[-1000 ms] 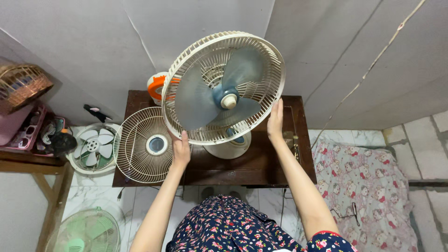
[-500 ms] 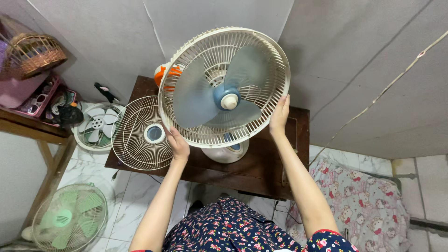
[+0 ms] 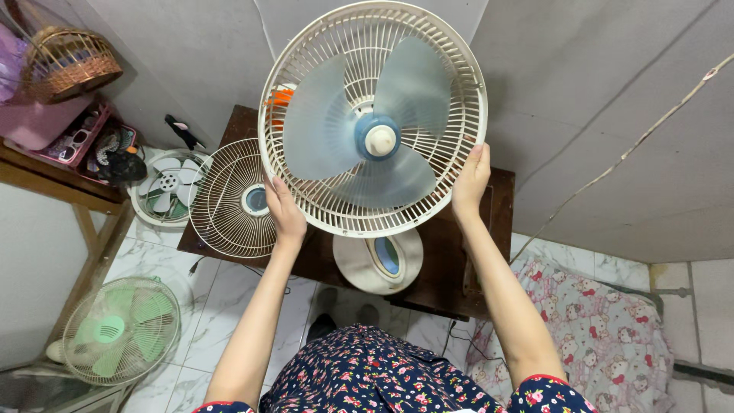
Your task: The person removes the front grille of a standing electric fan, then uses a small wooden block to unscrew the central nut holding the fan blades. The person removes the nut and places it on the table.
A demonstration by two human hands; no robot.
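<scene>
A fan head is held above a table, a loose grille lying to its left, a base beneath

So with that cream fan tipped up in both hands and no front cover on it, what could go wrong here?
1. The pale blue plastic blades sit bare in the cream rear grille; the left hand and right hand grip only its rim, so fingers could slip inward.
2. The round white fan base rests near the dark wooden table's front edge and might slide off.
3. The loose round wire grille overhangs the table's left edge and could be knocked off.
</scene>
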